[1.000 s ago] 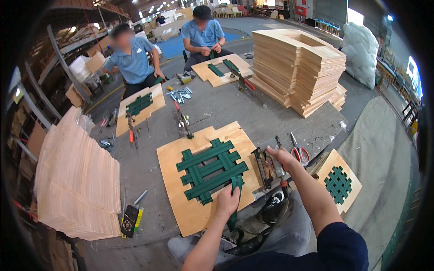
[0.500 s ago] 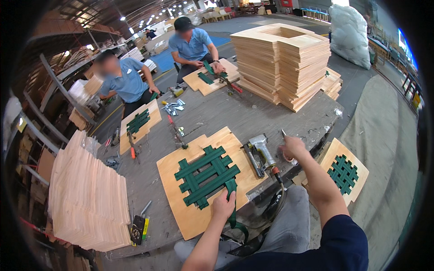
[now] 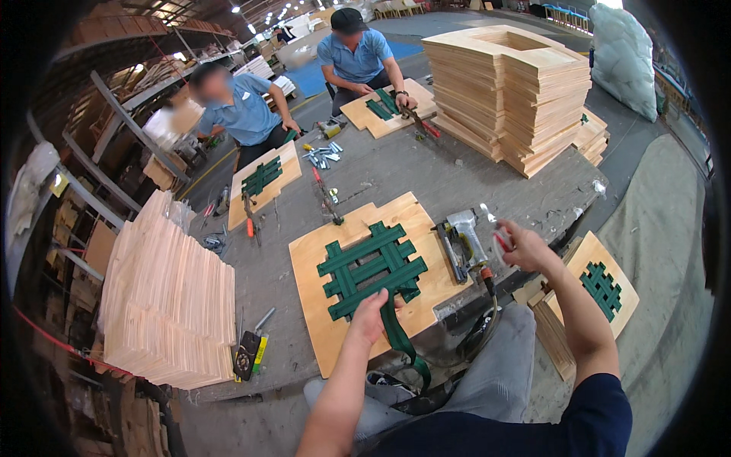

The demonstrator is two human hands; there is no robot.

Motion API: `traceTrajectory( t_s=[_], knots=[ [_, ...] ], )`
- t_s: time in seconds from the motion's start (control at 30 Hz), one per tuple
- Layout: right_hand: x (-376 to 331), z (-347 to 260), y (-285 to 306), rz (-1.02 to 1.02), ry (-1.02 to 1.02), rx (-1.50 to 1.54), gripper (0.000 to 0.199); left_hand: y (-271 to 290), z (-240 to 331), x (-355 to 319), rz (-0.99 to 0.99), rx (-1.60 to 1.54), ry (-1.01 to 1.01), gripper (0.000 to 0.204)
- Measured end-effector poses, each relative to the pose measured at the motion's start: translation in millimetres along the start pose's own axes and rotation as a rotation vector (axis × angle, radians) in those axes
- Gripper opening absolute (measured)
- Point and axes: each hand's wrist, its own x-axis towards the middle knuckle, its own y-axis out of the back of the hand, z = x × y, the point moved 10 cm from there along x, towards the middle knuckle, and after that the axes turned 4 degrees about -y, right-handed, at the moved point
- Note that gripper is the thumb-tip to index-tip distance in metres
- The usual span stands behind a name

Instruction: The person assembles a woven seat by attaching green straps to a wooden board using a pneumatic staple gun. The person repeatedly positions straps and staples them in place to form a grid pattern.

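Observation:
A light plywood panel point(image 3: 320, 335) lies on the grey table in front of me, with green webbing straps point(image 3: 369, 266) woven in a grid over its opening. My left hand point(image 3: 371, 316) presses on the near edge of the weave and pinches a loose green strap end point(image 3: 403, 346) that trails off the table toward my lap. My right hand point(image 3: 521, 245) is raised to the right of the panel and grips red-handled pliers point(image 3: 496, 234). A grey pneumatic stapler point(image 3: 466, 242) lies on the panel's right edge between my hands.
Two people in blue shirts work on similar panels point(image 3: 263, 179) point(image 3: 381, 113) across the table. A tall stack of cut plywood point(image 3: 502, 87) stands at the back right, another stack point(image 3: 171, 297) at my left. A finished panel point(image 3: 598, 286) leans at my right. Pliers and staples point(image 3: 324, 156) are scattered mid-table.
My right hand moved right, off the stapler area, and lifted with the pliers. My left hand stayed on the weave's near edge. The view shifted closer to the panel.

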Motion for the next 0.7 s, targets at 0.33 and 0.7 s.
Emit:
traceTrajectory(
  t_s=[0.33, 0.7],
  knots=[
    [-39.7, -108.2, -87.8, -0.120, 0.611, -0.620, 0.045, -37.8, 27.4, 9.5, -0.026, 0.049, -0.059, 0.031],
    [-12.3, -119.6, -128.7, -0.273, 0.705, -0.697, 0.035, -35.0, 24.0, -1.8, -0.014, 0.028, -0.049, 0.030]
  ],
)
